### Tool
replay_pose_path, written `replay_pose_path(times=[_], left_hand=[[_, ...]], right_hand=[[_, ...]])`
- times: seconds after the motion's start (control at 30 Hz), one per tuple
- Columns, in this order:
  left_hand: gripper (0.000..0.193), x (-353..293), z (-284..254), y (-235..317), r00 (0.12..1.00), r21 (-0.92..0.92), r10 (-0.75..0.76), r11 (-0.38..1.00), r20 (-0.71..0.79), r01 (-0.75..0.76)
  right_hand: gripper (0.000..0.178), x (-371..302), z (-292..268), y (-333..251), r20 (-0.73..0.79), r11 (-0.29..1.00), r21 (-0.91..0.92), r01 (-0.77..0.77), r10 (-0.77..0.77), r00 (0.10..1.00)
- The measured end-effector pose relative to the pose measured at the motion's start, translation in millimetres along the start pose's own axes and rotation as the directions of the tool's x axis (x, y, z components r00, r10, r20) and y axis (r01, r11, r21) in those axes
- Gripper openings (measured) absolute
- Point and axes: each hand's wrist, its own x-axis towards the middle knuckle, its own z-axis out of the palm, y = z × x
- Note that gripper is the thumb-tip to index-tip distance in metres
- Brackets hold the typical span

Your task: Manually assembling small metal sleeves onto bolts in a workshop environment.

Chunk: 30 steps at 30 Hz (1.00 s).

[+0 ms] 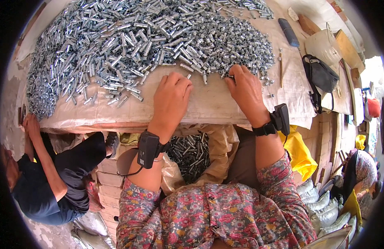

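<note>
A wide heap of shiny metal sleeves (129,41), shaped like split expansion-anchor tubes, covers the far part of the table. Shorter metal pieces (237,41) are heaped at its right side. My left hand (172,99) is closed at the near edge of the heap, fingers curled. A small metal piece (189,76) shows beside its fingertips; what lies within them is hidden. At the edge of the short pieces, my right hand (245,88) pinches a small metal sleeve (229,76) between thumb and fingers, partly covered by them.
Below the table edge, an open sack (223,155) holds more metal sleeves (190,155). Another person's hand (32,126) rests at the table's left corner. At the right lie a dark case (288,32), a thin stick (281,68) and a black bag (320,74).
</note>
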Motion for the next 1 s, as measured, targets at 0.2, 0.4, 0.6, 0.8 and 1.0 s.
replay_pose_path(times=[0.2,0.4,0.6,0.8,1.0], left_hand=[[0.027,-4.4,-3.7,5.9,0.984,-0.17,-0.178,0.97,-0.01,0.173],[0.029,-11.9,-9.9,6.6,0.94,-0.6,-0.314,0.73,0.13,0.327],[0.023,-14.0,-14.2,6.2,0.884,-0.886,-0.419,0.304,0.205,0.349],[0.019,-16.5,-21.9,10.5,0.801,-0.902,-0.489,0.064,0.344,0.426],[0.017,-20.2,-19.8,12.4,0.802,-0.903,-0.426,-0.096,0.418,0.419]], right_hand=[[0.016,0.3,-1.0,4.3,0.014,1.0,-0.017,0.007,-0.007,1.0],[0.015,-0.8,-2.8,1.9,0.0,0.999,-0.014,0.03,-0.03,1.0],[0.021,-4.7,-6.6,-10.2,0.108,0.885,0.463,-0.052,0.002,0.994],[0.014,-17.7,-14.8,-48.4,0.379,0.297,0.893,-0.337,-0.093,0.921],[0.014,-21.0,-15.0,-54.6,0.368,0.155,0.925,-0.347,-0.136,0.92]])
